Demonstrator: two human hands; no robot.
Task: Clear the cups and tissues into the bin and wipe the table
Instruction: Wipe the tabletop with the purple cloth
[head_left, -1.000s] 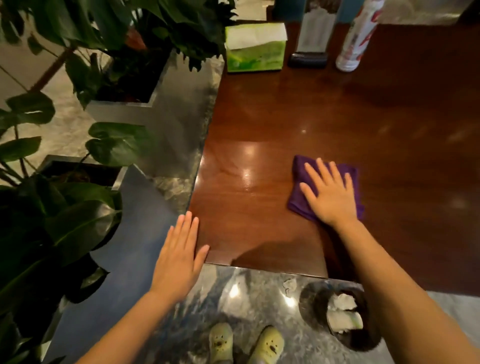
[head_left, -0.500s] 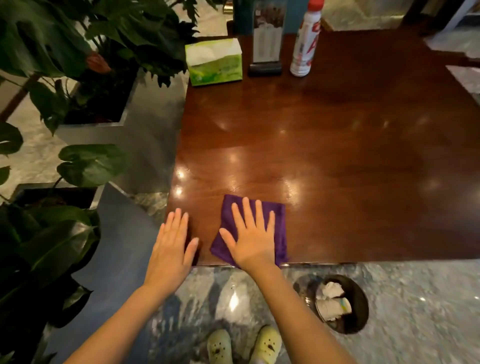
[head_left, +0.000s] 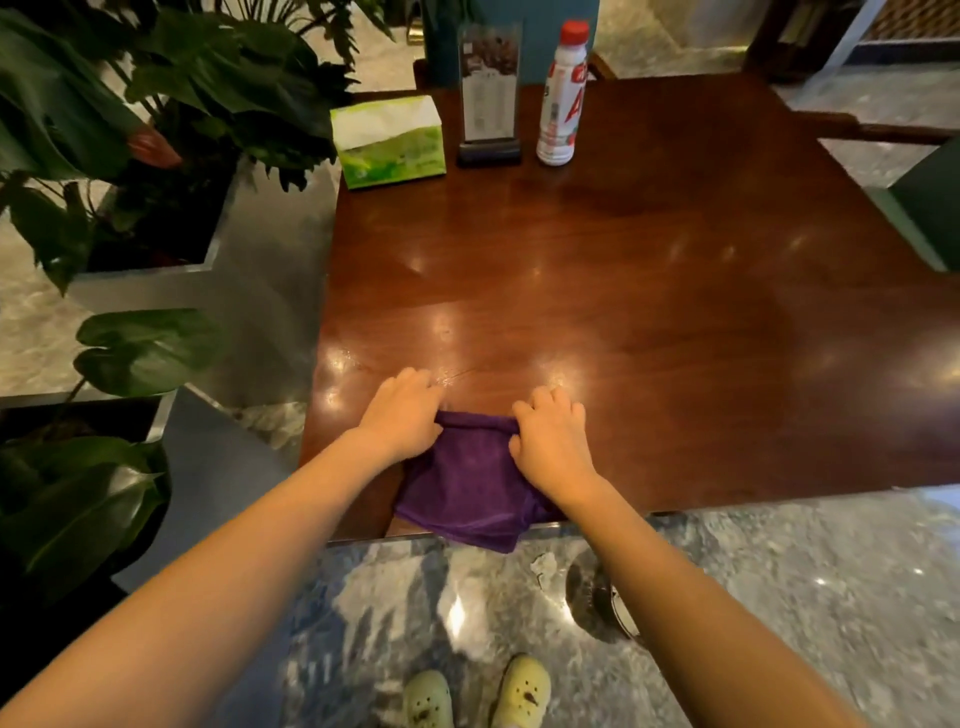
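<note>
A purple cloth (head_left: 467, 488) lies at the near edge of the glossy brown table (head_left: 623, 291), its front corner hanging over the rim. My left hand (head_left: 402, 413) grips the cloth's far left corner with curled fingers. My right hand (head_left: 550, 439) grips its far right corner the same way. The far edge of the cloth is rolled up between both hands. On the floor below, the dark round bin (head_left: 597, 597) is mostly hidden behind my right forearm.
At the table's far side stand a green tissue box (head_left: 389, 140), a menu stand (head_left: 488, 93) and a white bottle with a red cap (head_left: 563, 93). Large potted plants (head_left: 156, 104) crowd the left. A dark chair (head_left: 930, 208) sits at right. My shoes (head_left: 478, 696) are on the marble floor.
My right hand, flat on the cloth before, now curls on its far edge. My left hand moved from the table corner onto the cloth, and the far edge is lifted and folded.
</note>
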